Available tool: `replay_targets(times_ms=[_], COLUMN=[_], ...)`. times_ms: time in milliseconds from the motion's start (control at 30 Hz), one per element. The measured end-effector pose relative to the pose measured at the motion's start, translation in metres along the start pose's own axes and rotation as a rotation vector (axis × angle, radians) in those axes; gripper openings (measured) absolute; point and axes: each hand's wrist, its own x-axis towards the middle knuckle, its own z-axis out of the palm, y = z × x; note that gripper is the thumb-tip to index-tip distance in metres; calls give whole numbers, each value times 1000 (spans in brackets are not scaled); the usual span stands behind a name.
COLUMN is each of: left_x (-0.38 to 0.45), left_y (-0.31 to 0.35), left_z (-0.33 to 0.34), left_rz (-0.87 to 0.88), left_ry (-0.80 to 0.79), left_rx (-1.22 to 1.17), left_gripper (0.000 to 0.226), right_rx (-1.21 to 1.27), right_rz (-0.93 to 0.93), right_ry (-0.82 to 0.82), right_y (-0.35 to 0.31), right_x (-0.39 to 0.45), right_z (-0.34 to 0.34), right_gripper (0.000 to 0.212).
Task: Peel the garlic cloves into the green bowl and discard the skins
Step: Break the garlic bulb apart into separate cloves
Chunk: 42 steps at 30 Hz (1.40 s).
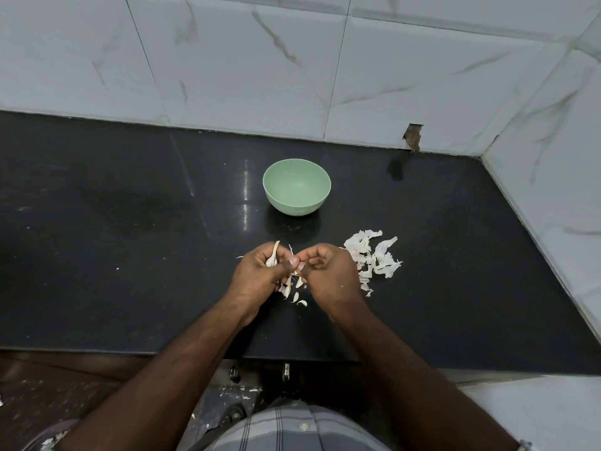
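The green bowl (296,186) stands on the black counter (130,239), and I see nothing inside it. Just in front of the bowl, my left hand (260,271) grips garlic cloves (272,255) in curled fingers. My right hand (328,271) meets it thumb to thumb and pinches at the garlic between them. Several loose cloves (294,296) lie on the counter under my hands. A pile of white skins (374,255) lies just to the right of my right hand.
A tiled wall (292,76) closes the counter at the back and on the right. One tile has a broken hole (412,136) at its base. The counter's front edge runs below my forearms.
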Motion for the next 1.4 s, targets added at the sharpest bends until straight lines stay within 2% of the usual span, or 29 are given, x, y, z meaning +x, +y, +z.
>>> replay_targets(times_ms=[200,400,633,733,833,967,1167,1200,1300,1400], left_x=[0,-3,-2,-1,2,4,1,-2,-5,-3], left_y=[-5,-8,-6,-8,-10,-11,-4,-2,-2,-4], left_z=[5,5,1,-5,-10,-14,-12,-11,-12,-15], left_rz=[38,21,-14,-38,-101,-136,-89,-85,-56,18], left_ry=[52,53,92,112,106,85,44,30,-34,-29], left_rx=[-17,-82,-121,-90,-124,-120,-98,-124,-133,35], left_gripper=[22,19,18,13,13,18,5,3,18,24], right_rx=[24,163,382,192,86,76,100,126,279,447], right_rz=[-13,20,180,119,81,34,-11,7,90,164], right_ry=[47,43,-76,-66,-57,-77,-140,-138,-187,-253], right_y=[0,3,-2,7,11,11,8,8,6,3], right_x=[-1,-2,0,7,9,9,11,11,11,8], right_z=[5,10,5,7,10,9,11,10,7,5], right_gripper=[12,16,16,9,12,11,26,29,31,27])
